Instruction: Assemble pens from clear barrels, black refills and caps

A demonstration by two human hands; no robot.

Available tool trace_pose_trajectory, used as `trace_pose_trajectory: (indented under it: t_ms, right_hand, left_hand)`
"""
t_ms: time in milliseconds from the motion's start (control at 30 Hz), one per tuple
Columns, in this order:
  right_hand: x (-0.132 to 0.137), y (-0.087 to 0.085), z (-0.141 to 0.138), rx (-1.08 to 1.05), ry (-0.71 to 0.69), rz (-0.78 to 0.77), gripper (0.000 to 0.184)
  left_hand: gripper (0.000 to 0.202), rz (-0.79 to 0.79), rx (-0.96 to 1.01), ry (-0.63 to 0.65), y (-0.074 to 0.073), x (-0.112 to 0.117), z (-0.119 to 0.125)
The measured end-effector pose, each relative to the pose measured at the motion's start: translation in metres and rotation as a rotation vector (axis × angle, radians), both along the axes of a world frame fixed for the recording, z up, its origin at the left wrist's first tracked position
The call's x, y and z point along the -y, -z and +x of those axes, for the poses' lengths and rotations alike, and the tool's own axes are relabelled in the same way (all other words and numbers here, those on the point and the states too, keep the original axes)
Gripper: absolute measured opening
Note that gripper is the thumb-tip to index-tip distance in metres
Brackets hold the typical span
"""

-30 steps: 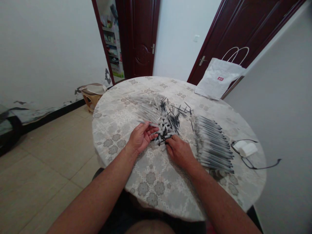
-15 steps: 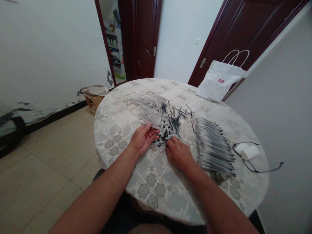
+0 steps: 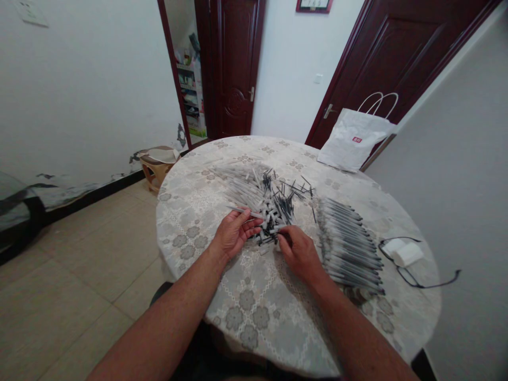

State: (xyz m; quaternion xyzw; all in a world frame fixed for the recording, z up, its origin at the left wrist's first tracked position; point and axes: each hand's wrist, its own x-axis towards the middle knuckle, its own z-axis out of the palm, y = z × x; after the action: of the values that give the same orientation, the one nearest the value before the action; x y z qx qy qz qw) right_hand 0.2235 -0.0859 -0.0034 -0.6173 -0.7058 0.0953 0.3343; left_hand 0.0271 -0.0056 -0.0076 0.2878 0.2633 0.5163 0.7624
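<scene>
On a round table (image 3: 246,307) with a flowered lace cloth lies a loose heap of grey pen barrels, white caps and dark refills (image 3: 265,198). My left hand (image 3: 234,232) rests at the heap's near left edge, palm half up, fingers curled round a grey pen barrel (image 3: 242,210). Close to its right, my right hand (image 3: 298,251) is at the heap's near edge, fingers pinched on a small piece I cannot make out. A neat row of assembled pens (image 3: 347,241) lies just right of my right hand.
Black-framed glasses and a small white box (image 3: 402,254) lie at the table's right edge. A white paper bag (image 3: 351,142) leans at the far right by a dark door. A low stool (image 3: 156,161) stands on the tiled floor left of the table.
The camera tilted up a little. Both hands stay at the heap's near edge; my right hand has shifted slightly right and its fingers have drawn together.
</scene>
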Motion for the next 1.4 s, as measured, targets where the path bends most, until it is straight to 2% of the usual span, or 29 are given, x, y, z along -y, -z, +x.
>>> trace_pose_trajectory:
  t_ms: [100,233,300,400,633,733,1167,1400]
  right_hand:
    - [0.0,-0.007,-0.001,-0.37,0.072,-0.027,0.032]
    - [-0.006,-0.024,-0.009,-0.742,0.002,-0.221,0.034]
    - [-0.012,-0.031,-0.012,-0.832,-0.021,-0.247,0.035]
    - [-0.021,-0.031,-0.016,-0.841,-0.004,-0.202,0.035]
    - [-0.022,0.002,-0.028,-0.888,0.044,-0.111,0.034]
    - [-0.02,0.008,-0.029,-0.917,0.025,-0.093,0.031]
    - [-0.021,0.015,-0.024,-0.824,0.02,-0.035,0.023]
    - [-0.017,0.008,-0.023,-0.638,0.035,0.028,0.019]
  left_hand:
    - [0.031,0.015,-0.015,0.005,0.0,0.002,0.001]
    - [0.034,0.031,-0.019,0.007,-0.002,0.005,0.002]
    - [0.036,0.045,-0.011,0.01,-0.003,0.005,0.002]
    - [0.037,0.051,-0.009,-0.001,-0.004,0.005,0.002]
    - [0.035,0.049,-0.015,0.024,-0.006,0.008,0.003]
    - [0.034,0.06,-0.032,0.055,-0.007,0.009,0.004]
    - [0.033,0.073,-0.078,0.091,-0.004,0.011,0.007]
    - [0.031,0.088,-0.106,0.092,-0.002,0.01,0.007]
